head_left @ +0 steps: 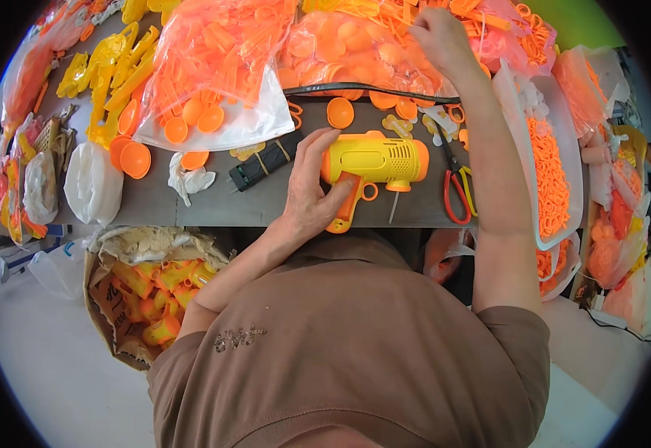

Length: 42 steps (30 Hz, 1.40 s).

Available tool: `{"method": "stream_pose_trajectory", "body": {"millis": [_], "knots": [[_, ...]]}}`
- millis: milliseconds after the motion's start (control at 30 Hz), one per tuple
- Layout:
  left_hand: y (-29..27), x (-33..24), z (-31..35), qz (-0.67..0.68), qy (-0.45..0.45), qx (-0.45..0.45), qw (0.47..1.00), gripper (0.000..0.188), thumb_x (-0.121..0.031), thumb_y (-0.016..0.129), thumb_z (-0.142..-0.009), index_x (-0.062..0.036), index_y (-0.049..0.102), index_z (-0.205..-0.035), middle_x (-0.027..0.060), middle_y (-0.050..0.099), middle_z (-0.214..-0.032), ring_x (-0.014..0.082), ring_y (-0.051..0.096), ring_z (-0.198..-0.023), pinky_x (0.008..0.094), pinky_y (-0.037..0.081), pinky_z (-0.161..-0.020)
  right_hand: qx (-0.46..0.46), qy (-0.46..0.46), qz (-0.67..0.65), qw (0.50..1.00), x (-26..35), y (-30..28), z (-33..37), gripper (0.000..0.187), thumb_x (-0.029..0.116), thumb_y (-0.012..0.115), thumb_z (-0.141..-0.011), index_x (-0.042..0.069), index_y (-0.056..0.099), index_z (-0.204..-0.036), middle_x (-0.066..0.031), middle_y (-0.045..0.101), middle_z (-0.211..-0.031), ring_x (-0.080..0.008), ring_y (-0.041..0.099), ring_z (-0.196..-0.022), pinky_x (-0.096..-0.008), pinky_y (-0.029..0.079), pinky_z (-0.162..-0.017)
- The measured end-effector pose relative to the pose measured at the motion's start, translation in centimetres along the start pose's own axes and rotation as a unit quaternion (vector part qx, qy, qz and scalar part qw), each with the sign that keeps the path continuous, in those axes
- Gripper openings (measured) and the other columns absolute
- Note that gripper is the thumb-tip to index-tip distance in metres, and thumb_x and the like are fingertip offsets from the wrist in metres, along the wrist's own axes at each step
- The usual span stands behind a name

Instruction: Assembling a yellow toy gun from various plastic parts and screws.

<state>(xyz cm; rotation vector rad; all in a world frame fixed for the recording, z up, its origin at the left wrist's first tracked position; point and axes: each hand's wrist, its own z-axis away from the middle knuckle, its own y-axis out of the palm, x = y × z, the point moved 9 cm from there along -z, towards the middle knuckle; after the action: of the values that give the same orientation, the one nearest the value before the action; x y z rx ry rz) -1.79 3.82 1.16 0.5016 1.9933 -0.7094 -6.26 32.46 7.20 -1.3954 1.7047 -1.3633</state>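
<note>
Left hand (309, 196): fingers and thumb closed about the rear and grip of a yellow-and-orange toy gun (374, 158), held at the near edge of the grey table (224, 209), nose toward three o'clock. Right hand (442, 46): at one o'clock from the toy, over loose orange parts (385, 21), fingers curled; whether it grips anything cannot be told from this angle. Scissors (456, 168) lie at three o'clock; a carton (109, 313) of similar toys stands at eight.

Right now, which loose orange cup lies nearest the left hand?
The cup just beyond the left hand, behind the yellow toy; the other loose cups lie farther away.
</note>
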Motion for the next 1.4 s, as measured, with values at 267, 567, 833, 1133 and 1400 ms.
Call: {"method": "stream_pose_trajectory", "body": {"millis": [267, 567, 833, 1133, 1400], "knots": [[0.6, 1.3, 0.5, 0.034, -0.021, 0.025, 0.999, 0.053, -0.010, 0.071, -0.076, -0.0005, 0.046, -0.122, 0.0212, 0.047, -0.124, 0.0322, 0.050, -0.113, 0.0365, 0.042, -0.093, 0.079, -0.085, -0.296, 0.948, 11.8, -5.1, 15.0, 0.027, 0.003, 0.065, -0.077, 0.000, 0.058, -0.103, -0.0109, 0.057, -0.092, -0.0216, 0.056, -0.077, -0.0290, 0.045, -0.065], [0.6, 1.0, 0.3, 0.036, -0.021, 0.028, 0.999, 0.050, -0.012, 0.072, -0.076, -0.0007, 0.048, -0.119, 0.0201, 0.049, -0.121, 0.0318, 0.052, -0.111, 0.0362, 0.044, -0.090, 0.092, -0.168, -0.207, 0.959, 14.3, -3.2, 17.4, 0.029, 0.001, 0.065, -0.074, 0.001, 0.058, -0.103, -0.0113, 0.052, -0.093, -0.0275, 0.056, -0.081, -0.0351, 0.047, -0.068], [0.9, 0.0, -0.2, 0.049, -0.020, 0.036, 0.998, 0.044, -0.012, 0.068, -0.081, -0.0006, 0.049, -0.118, 0.0181, 0.050, -0.121, 0.0273, 0.052, -0.110, 0.0336, 0.043, -0.091, 0.086, -0.169, -0.175, 0.966, 14.6, -3.1, 17.1, 0.025, -0.001, 0.062, -0.073, 0.000, 0.059, -0.098, -0.0110, 0.050, -0.088, -0.0273, 0.054, -0.080, -0.0355, 0.046, -0.066], [1.4, 2.3, 0.3, 0.126, -0.101, 0.000, 0.987, 0.024, -0.006, 0.052, -0.090, 0.0014, 0.049, -0.113, 0.0143, 0.050, -0.118, 0.0195, 0.050, -0.107, 0.0287, 0.039, -0.092, 0.062, -0.172, -0.151, 0.972, 15.0, -3.0, 17.4, 0.023, 0.001, 0.059, -0.068, 0.003, 0.056, -0.091, -0.0097, 0.047, -0.085, -0.0255, 0.051, -0.077, -0.0346, 0.044, -0.066], [1.0, 2.7, 1.1, 0.117, -0.106, 0.027, 0.987, 0.037, -0.010, 0.054, -0.091, 0.0019, 0.043, -0.125, 0.0160, 0.046, -0.126, 0.0222, 0.046, -0.115, 0.0314, 0.036, -0.097, -0.027, 0.100, -0.275, 0.956, 3.5, -4.7, 17.1, 0.029, 0.013, 0.065, -0.078, 0.003, 0.059, -0.105, -0.0117, 0.059, -0.098, -0.0255, 0.057, -0.093, -0.0340, 0.046, -0.076]]}}
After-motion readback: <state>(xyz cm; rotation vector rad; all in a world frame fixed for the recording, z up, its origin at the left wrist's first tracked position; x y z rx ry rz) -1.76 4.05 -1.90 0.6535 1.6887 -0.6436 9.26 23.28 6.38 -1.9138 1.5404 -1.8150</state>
